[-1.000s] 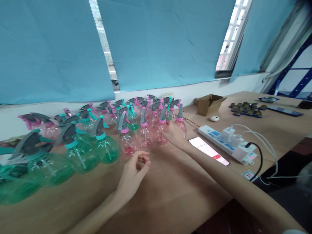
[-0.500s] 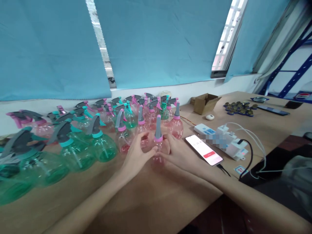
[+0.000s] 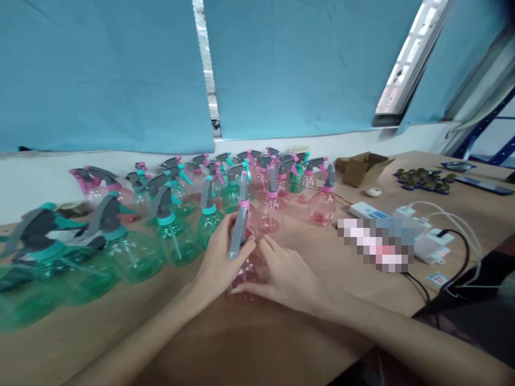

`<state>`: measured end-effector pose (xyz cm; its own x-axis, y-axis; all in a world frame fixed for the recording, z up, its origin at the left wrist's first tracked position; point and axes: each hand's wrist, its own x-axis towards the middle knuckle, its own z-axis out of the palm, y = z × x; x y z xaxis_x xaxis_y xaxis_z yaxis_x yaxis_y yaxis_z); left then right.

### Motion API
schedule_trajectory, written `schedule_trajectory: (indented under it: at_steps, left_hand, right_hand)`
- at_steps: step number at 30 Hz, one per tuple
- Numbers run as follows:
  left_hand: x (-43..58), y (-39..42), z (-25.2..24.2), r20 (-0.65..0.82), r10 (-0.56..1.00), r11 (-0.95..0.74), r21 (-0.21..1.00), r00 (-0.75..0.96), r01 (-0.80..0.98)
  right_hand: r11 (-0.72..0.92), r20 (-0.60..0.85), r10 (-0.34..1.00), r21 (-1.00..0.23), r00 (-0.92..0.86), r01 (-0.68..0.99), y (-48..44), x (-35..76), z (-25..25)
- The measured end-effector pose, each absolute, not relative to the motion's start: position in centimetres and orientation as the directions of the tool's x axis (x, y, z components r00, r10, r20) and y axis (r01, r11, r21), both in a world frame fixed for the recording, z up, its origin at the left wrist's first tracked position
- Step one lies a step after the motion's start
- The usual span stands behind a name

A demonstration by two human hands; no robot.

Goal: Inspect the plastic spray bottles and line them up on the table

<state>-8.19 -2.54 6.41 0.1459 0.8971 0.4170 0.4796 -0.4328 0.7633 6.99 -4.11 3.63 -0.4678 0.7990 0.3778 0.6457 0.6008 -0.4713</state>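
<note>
A pink spray bottle (image 3: 243,271) with a grey trigger head stands on the brown table (image 3: 281,343) just in front of me. My left hand (image 3: 219,260) is wrapped round its grey trigger head and neck. My right hand (image 3: 281,273) cups the bottle's round body from the right, fingers pressed to it. Behind them stands a crowd of green spray bottles (image 3: 132,252) on the left and pink spray bottles (image 3: 322,203) toward the middle.
A blurred-out phone (image 3: 376,244) lies right of my hands, beside a white power strip (image 3: 406,228) with plugs and cables. Farther back sit an open cardboard box (image 3: 364,167), a small white puck (image 3: 373,192) and a cluster of dark round pieces (image 3: 424,179). Blue blinds cover the windows.
My right hand took one pink bottle from the group and drew it toward me. My left hand came in and closed on its trigger head. The view swung left.
</note>
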Motion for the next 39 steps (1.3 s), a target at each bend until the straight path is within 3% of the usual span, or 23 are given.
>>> schedule_trajectory:
  at_steps: [8, 17, 26, 31, 39]
  left_hand:
    - [-11.5, -2.9, 5.9, 0.4, 0.905, -0.423, 0.82, 0.141, 0.385]
    - [-11.6, -3.0, 6.3, 0.4, 0.9, -0.432, 0.763, 0.175, 0.48]
    - [-11.9, -3.1, 6.0, 0.313, 0.937, -0.348, 0.812, 0.154, 0.469]
    - [-11.6, -3.4, 6.0, 0.335, 0.935, -0.354, 0.845, 0.12, 0.4]
    - [-11.4, -3.3, 5.7, 0.366, 0.924, -0.375, 0.81, 0.11, 0.451]
  right_hand:
    - [0.639, 0.309, 0.749, -0.57, -0.586, 0.516, -4.3, 5.8, 2.9]
    - [0.607, 0.164, 0.771, -0.48, -0.615, 0.633, -1.9, 11.4, -1.9]
    - [0.643, 0.229, 0.751, -0.464, -0.619, 0.609, -1.3, 12.2, -4.0]
    - [0.637, 0.241, 0.759, -0.465, -0.605, 0.614, -1.4, 12.1, -3.7]
    - [0.634, 0.233, 0.765, -0.434, -0.6, 0.64, -1.4, 12.0, -3.5]
